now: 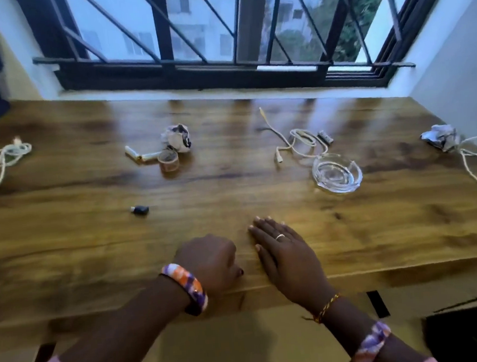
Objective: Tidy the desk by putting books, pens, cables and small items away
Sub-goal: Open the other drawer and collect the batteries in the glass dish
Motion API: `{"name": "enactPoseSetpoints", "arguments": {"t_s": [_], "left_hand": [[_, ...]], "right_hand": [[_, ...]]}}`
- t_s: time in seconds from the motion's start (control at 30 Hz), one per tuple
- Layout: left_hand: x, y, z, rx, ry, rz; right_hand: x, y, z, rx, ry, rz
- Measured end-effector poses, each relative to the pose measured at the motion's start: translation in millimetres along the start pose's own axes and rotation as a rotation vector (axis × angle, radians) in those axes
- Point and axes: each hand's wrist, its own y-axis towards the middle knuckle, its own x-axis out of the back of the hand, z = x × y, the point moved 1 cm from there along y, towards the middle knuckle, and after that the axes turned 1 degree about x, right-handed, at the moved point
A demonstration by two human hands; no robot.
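Hands rest at the desk edge: right hand flat with fingers straight, left hand seemingly clenched, grasping nothing visible.

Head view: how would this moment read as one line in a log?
left hand fist on desk, empty | right hand flat on desk | ashtray, cables, crumpled paper, tape roll untouched

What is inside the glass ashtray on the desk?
The ashtray looks empty: through the clear glass only the wooden desk shows. A white cable lies just behind it, near its rim; whether they touch is unclear.
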Motion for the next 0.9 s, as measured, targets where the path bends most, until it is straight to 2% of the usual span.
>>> {"name": "enactPoseSetpoints", "arguments": {"t_s": [0.07, 0.1, 0.17, 0.23, 0.33, 0.37, 0.43, 0.5, 0.53, 0.57, 0.63, 0.73, 0.9], "left_hand": [[-5, -10, 8, -0.038, -0.132, 0.054], [-9, -17, 14, -0.046, -0.282, 0.122], [-20, -38, 28, 0.028, -0.764, 0.315], [-35, -68, 48, 0.115, -1.219, 0.424], [-76, -104, 84, 0.269, -1.572, 0.445], [-94, -112, 94, 0.382, -1.715, 0.435], [-140, -117, 113, 0.701, -2.132, 0.3], [-175, -115, 131, 0.995, -2.498, -0.068], [-187, -114, 138, 1.085, -2.597, -0.255], [-194, -110, 142, 1.104, -2.645, -0.376], [-198, -98, 142, 0.995, -2.705, -0.449], [-196, -77, 137, 0.807, -2.652, -0.421], [-201, -72, 137, 0.748, -2.499, -0.369]], "right_hand": [[0, -2, 0, -0.011, -0.012, -0.025], [0, -2, 0, -0.017, -0.011, -0.027], [2, -6, 3, -0.028, -0.028, 0.006], [1, -12, 11, -0.004, -0.138, 0.038], [-9, -30, 31, 0.023, -0.234, 0.079], [-14, -37, 40, 0.02, -0.241, 0.072], [-26, -48, 56, -0.015, -0.259, 0.06], [-31, -53, 63, -0.066, -0.268, 0.048], [-32, -54, 65, -0.074, -0.278, 0.057], [-32, -53, 66, -0.067, -0.293, 0.078], [-30, -52, 62, -0.039, -0.323, 0.121], [-23, -51, 60, -0.005, -0.304, 0.211], [-8, -44, 69, -0.027, -0.307, 0.39]]}}
